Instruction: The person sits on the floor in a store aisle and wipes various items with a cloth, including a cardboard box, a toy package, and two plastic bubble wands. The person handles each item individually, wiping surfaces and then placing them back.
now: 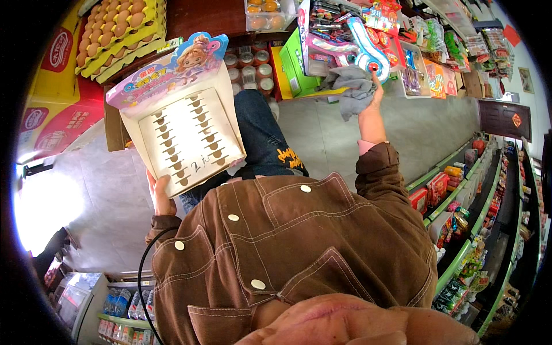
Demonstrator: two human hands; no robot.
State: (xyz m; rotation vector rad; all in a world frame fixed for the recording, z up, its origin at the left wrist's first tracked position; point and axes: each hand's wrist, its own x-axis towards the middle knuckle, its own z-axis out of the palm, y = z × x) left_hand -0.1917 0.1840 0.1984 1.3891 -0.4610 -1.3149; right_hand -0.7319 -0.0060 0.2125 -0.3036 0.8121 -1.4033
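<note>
My left hand (161, 194) grips the lower left corner of a cardboard display box (189, 157), tilted in front of me. The box has a cartoon girl on its raised header and two columns of slots in a white insert, which bears handwriting. No items stand in the slots. My right hand (371, 105) is closed on a crumpled grey cloth (355, 88). Against its fingertips lies a shiny blue-and-white toy (366, 45) with a red eye-like bead. A pink-and-white shiny piece (330, 46) lies beside it; whether the hand holds either is unclear.
Egg trays (118, 32) are stacked at the upper left, near a clear box of oranges (269, 15). Canned drinks (250, 67) stand below the counter. A green carton (297, 64) and boxed goods line the counter. Stocked shelves (463, 189) run along the right.
</note>
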